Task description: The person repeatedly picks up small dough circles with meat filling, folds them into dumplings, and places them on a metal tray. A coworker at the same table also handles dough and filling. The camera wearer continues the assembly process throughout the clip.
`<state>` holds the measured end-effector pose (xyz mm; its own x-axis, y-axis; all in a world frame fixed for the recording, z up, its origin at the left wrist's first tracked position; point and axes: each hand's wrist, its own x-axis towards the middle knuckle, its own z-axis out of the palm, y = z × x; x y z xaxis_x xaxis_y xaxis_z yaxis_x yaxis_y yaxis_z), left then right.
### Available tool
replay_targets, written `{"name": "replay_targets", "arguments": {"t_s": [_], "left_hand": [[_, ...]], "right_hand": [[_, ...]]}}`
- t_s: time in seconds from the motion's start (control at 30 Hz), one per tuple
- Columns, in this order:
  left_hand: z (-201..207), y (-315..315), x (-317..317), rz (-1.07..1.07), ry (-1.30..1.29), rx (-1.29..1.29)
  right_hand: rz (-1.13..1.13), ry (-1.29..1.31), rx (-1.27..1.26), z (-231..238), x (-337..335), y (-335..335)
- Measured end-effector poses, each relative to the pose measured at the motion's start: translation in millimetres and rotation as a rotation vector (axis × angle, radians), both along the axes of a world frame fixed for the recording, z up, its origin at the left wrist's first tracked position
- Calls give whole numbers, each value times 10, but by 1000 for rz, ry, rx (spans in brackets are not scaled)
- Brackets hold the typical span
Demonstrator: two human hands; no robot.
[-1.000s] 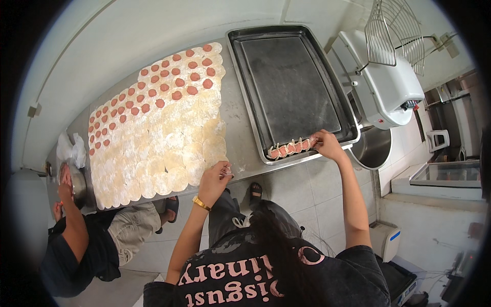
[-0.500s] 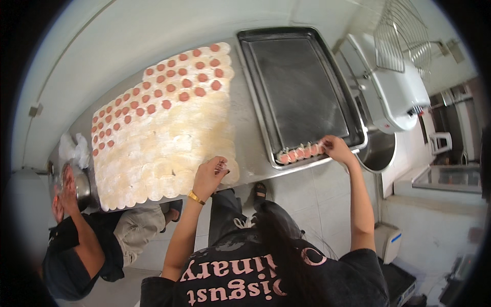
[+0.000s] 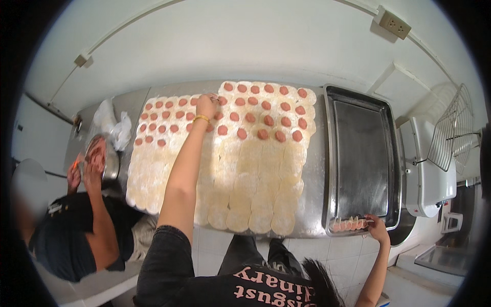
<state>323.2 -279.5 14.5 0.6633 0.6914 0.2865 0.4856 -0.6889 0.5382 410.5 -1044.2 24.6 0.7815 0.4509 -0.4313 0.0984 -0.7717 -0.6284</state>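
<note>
On the steel table lies a broad sheet of overlapping round dough wrappers (image 3: 235,169), floured, the far rows topped with pink dabs of meat filling (image 3: 268,120). My left arm reaches across it, and my left hand (image 3: 206,106), a gold band at the wrist, pinches at a wrapper's edge beside the step in the far row. Its fingers partly hide what they grip. At the near end of the dark baking tray (image 3: 360,158) a short row of filled dumplings (image 3: 348,224) lies along the wall. My right hand (image 3: 377,228) closes its fingertips on the dumpling at the row's right end.
At the left, another person's hands (image 3: 84,171) work over a metal bowl of pink meat filling (image 3: 96,153). A clear plastic bag (image 3: 113,123) lies behind the bowl. Right of the tray stands a white machine (image 3: 429,181) with a wire rack (image 3: 452,128) above it.
My left hand has moved from the sheet's near right edge to its far rows. My right hand stays at the end of the dumpling row. The view has shifted, showing more wall.
</note>
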Motion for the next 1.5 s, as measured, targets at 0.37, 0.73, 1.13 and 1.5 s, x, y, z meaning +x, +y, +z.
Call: {"name": "replay_targets", "arguments": {"t_s": [0.37,0.73,1.13,1.5], "left_hand": [[-772,1519,865,-225,516,96],[-697,2091,780,-103,-395,-1324],[99,-41,-394,-536,-591,-1826],[171,-3657,-1251,-362,-380,-1924]], "right_hand": [[-208,-276,51,510,-254,-162],[-128,-377,-23,246,-344,206],[40,-289,51,-219,-112,163],[-99,5,768,116,-707,1261]]}}
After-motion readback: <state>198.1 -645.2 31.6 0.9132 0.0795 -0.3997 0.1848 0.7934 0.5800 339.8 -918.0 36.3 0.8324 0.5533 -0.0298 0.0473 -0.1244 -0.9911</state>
